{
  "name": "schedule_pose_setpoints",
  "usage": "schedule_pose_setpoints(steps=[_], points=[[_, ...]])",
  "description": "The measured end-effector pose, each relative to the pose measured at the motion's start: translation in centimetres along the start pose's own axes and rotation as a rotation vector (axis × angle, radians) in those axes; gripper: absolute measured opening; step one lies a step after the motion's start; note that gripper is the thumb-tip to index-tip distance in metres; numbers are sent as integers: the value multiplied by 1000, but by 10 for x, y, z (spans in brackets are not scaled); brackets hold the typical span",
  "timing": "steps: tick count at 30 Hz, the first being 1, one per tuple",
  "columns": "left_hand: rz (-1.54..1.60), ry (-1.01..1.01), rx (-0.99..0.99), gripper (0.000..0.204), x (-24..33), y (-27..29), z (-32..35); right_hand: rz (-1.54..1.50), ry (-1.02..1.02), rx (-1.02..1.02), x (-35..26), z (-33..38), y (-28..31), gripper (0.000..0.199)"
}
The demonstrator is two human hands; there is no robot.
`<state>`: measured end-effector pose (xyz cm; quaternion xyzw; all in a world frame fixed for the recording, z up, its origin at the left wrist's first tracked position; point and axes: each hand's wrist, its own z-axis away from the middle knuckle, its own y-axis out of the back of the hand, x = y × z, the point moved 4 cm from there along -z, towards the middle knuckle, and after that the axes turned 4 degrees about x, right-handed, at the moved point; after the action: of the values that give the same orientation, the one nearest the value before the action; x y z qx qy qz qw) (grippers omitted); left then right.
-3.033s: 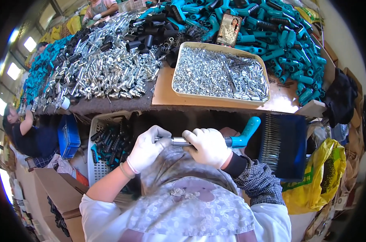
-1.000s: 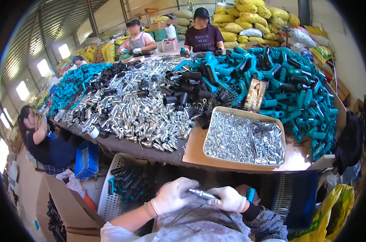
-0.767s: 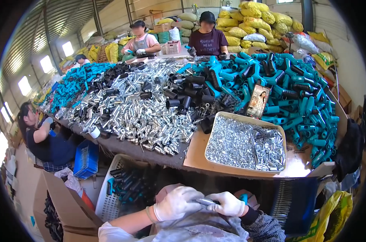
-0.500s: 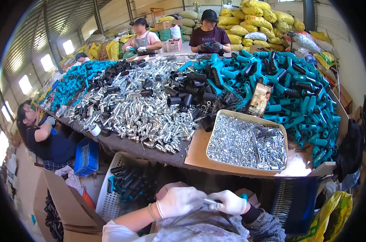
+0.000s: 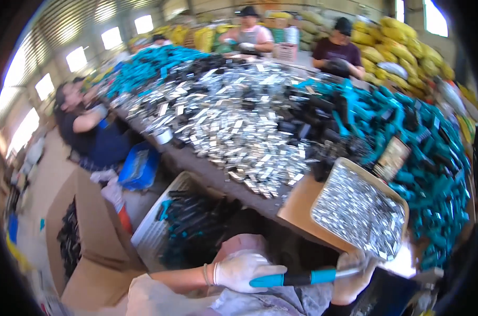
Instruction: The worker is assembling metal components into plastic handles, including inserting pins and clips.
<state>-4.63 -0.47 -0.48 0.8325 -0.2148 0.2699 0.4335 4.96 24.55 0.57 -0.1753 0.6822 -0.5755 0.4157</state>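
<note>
Across my lap lies a teal-and-black screwdriver handle with a silver metal shaft, roughly level. My left hand, in a white glove, is closed round its teal end on the left. At the shaft end is my right hand, also white-gloved, its fingers bent about the metal; motion blurs them. Beyond my right hand, a cream tray full of small silver metal parts rests on cardboard on the table. A large heap of silver metal pieces covers the middle of the table.
Teal handles are piled at the right, with a phone propped among them. Left of my lap stand a white crate of dark handles and an open cardboard box. Co-workers sit at the left and far sides.
The view has swung right and tilted. My hands have moved apart, my right hand going rightward, and the teal-and-black handle now shows at length between them.
</note>
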Motion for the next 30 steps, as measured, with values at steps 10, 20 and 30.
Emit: schedule_pose_setpoints(steps=[10,20,30], points=[[-137,484,-234,50,-55,-73,33,1373,-842,488,190,-88,317,31],[-150,601,-237,48,-98,-123,29,1388,-700,163,230,-132,343,32],[-66,617,-195,32,-103,-116,7,1352,-455,-88,253,-140,325,32]])
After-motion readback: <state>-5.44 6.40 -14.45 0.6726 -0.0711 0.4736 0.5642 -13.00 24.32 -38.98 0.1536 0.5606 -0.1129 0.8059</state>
